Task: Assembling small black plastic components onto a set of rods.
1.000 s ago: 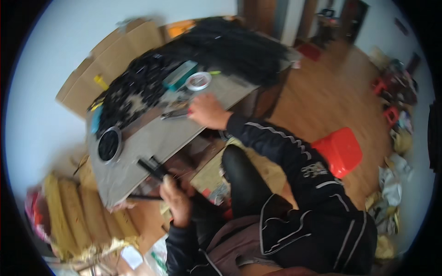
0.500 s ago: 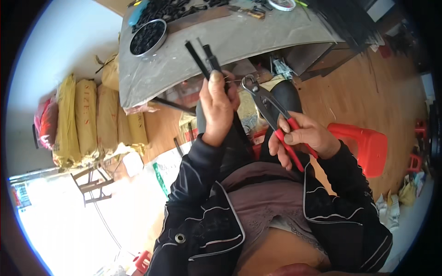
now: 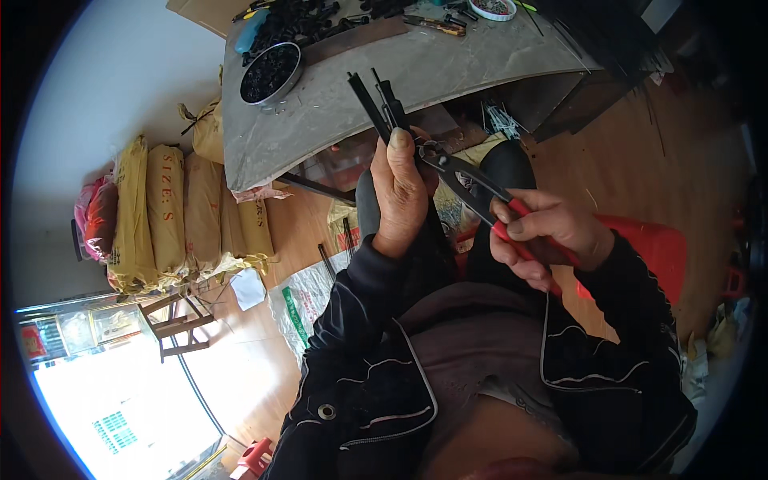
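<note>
My left hand (image 3: 402, 192) is closed around a thin black two-pronged part (image 3: 378, 100) that sticks up past my fingers in front of the grey table (image 3: 352, 104). My right hand (image 3: 548, 236) grips the red handles of a pair of pliers (image 3: 480, 192). The dark jaws of the pliers point up and left and meet the black part right at my left hand's fingers. Both forearms are in dark sleeves with pale piping.
On the table stand a round metal bowl of small black pieces (image 3: 270, 72), a pile of black parts (image 3: 296, 16), hand tools (image 3: 436, 24) and a small white dish (image 3: 492, 8). Yellow sacks (image 3: 172, 212) line the left wall. A red plastic stool (image 3: 656, 248) sits at my right.
A second ago my right hand reached across the table while the left held the black part low. Now the right hand holds the pliers against the part, both raised close to me.
</note>
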`<state>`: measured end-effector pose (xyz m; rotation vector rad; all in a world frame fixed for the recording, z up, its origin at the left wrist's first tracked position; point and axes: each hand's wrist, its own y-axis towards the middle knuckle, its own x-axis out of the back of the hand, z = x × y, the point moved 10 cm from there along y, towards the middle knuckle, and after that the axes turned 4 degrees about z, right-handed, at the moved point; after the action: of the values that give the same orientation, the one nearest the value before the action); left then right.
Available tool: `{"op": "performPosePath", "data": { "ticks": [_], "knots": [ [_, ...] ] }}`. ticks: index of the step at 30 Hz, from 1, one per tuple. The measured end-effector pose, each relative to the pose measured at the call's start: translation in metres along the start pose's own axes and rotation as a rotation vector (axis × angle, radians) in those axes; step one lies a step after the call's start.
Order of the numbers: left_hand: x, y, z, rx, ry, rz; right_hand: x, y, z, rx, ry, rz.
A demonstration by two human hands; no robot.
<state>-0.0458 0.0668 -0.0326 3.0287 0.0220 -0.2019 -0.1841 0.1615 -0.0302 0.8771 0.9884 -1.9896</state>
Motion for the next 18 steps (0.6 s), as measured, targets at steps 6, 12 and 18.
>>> {"op": "performPosePath", "data": {
  "ticks": [6,12,18],
  "knots": [
    [0.008,0.006,0.004,-0.019,0.023,-0.07,0.01,0.031,-0.023,0.246,-0.376,-0.198],
    [0.008,0.008,0.007,-0.114,0.107,-0.089,0.023,0.044,-0.035,0.467,-0.565,-0.251],
    [-0.001,0.005,-0.005,-0.169,0.205,-0.085,0.026,0.035,-0.031,0.55,-0.64,-0.295]
  ]
}}
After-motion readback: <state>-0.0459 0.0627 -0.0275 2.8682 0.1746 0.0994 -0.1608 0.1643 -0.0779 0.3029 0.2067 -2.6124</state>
